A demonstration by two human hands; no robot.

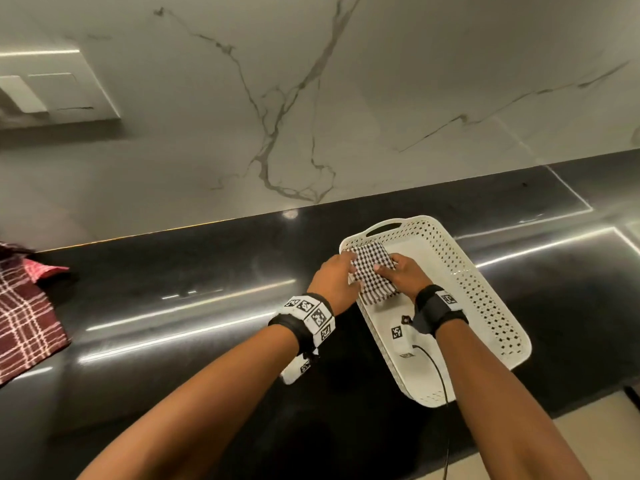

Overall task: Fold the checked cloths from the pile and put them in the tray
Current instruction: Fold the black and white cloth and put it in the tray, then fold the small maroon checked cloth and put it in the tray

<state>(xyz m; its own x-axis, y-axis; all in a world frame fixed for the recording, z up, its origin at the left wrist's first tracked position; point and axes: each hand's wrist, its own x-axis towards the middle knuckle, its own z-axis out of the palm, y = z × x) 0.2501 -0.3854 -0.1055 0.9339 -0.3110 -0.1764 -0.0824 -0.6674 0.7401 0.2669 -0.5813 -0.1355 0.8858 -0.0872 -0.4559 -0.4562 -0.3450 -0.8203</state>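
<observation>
Both hands, left (337,282) and right (401,277), gripped folded checked cloth (372,277) at tray's (485,289) far end. Best lowered flat, edges pinched until seated. Pile (26,306) lay far left on counter (190,271).

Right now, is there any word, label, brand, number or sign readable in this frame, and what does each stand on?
No readable words, numbers or brand names.
Left wrist band: square black-and-white coded markers, patterns only, no text.
Right wrist band: one such marker, no text.
White block over the tray: another marker, plus a small dark mark lower down, too blurred to read.
Folded checked cloth, held by both hands: no label visible.
</observation>
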